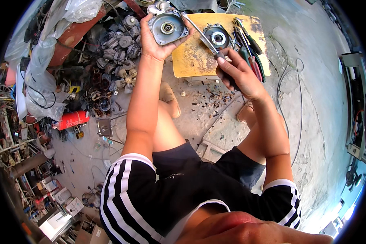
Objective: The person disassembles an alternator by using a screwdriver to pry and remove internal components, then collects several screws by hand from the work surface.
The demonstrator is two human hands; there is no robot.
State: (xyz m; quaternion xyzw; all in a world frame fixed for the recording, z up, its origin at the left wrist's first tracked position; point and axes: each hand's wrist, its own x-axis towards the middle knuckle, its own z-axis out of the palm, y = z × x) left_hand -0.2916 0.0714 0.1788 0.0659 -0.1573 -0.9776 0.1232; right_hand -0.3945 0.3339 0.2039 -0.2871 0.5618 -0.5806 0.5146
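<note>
My left hand [160,48] is closed around the edges of a square metal motor end cover [157,29], its hollow side with a round bearing facing me. In my right hand [242,75] is a dark-handled tool with a long metal shaft [203,37]; its exact kind is unclear. The shaft's far end meets or overlaps the cover's upper right corner; I cannot tell whether they touch. Below that shaft, a second metal motor part [218,38] with a round bright centre lies on the worn yellow stool top [191,65].
On the stool's right side lie a ratchet wrench [248,34] and several hand tools, including a red-handled one [255,67]. A heap of old motor parts [120,46] fills the floor on the left, near a red box [72,120]. Cables [300,101] loop across the right-hand floor.
</note>
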